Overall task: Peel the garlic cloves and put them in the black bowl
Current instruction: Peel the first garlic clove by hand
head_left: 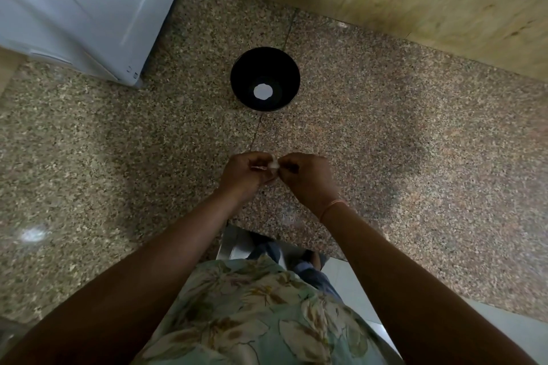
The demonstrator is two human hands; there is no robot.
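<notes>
A black bowl (265,78) stands on the speckled granite counter, straight ahead of my hands. A bright white spot shows on its bottom; I cannot tell what it is. My left hand (246,173) and my right hand (308,178) meet above the counter, nearer to me than the bowl. Between their fingertips they pinch a small white garlic clove (274,163) with papery skin. Most of the clove is hidden by my fingers.
A white appliance (86,9) stands at the back left of the counter (415,142). A wooden wall panel (415,3) runs along the back right. The counter edge and a metal strip (234,243) lie just below my hands.
</notes>
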